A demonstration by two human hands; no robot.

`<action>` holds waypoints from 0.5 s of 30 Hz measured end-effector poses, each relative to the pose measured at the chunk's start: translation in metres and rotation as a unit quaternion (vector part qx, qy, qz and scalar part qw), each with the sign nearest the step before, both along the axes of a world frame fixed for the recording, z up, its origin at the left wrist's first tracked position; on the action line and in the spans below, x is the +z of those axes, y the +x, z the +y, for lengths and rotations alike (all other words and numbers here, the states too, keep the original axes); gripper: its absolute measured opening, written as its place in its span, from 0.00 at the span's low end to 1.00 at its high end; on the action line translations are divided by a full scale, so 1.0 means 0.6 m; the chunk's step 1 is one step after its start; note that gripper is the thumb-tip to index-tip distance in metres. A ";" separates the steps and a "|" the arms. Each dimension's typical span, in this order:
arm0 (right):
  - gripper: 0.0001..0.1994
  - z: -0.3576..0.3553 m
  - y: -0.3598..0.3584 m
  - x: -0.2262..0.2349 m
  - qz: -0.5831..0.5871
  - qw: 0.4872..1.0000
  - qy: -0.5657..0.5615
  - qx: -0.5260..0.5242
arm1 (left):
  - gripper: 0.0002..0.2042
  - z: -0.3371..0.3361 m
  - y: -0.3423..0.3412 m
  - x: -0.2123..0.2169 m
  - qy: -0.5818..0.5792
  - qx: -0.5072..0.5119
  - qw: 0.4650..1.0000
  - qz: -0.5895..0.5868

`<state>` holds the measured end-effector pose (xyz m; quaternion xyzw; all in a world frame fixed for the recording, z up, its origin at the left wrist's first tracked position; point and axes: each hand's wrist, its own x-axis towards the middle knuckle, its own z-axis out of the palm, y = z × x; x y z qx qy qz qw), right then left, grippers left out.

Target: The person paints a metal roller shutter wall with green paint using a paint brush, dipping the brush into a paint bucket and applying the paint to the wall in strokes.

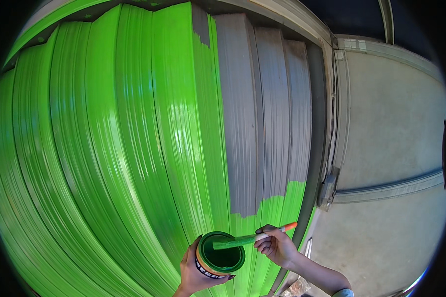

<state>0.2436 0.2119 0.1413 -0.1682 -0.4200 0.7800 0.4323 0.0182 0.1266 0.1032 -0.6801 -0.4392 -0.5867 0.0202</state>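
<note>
My left hand (190, 272) is wrapped round an open paint can (199, 258) with dark green paint inside. My right hand (276, 247) grips a paintbrush (263, 236) by its pale handle, which ends in an orange tip. The brush lies nearly level, its green-coated bristles over the mouth of the can; whether they touch the paint I cannot tell. Behind both hands stands a corrugated metal wall (134, 123), bright wet-looking green on the left and along the bottom. A grey unpainted part (240, 114) remains bare at the upper right, with a ragged paint edge beneath it.
A dark vertical frame post (318, 114) borders the corrugated wall on the right. Beyond it are pale flat panels (391, 114) with a metal crossbar (389, 187). A crumpled, light brown thing (296, 287) lies low, below my right forearm.
</note>
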 end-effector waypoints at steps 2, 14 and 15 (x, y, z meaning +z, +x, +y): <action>0.10 0.006 -0.002 0.011 0.053 0.997 0.039 0.041 | 0.51 0.008 -0.003 0.013 -0.006 -0.033 0.999 -0.029; 0.19 0.032 -0.021 0.075 -0.036 0.973 0.226 0.000 | 0.51 0.006 -0.021 0.056 0.020 0.068 0.997 -0.008; 0.20 0.029 -0.030 0.073 -0.035 0.974 0.219 -0.044 | 0.51 0.006 -0.022 0.058 0.024 0.070 0.997 -0.012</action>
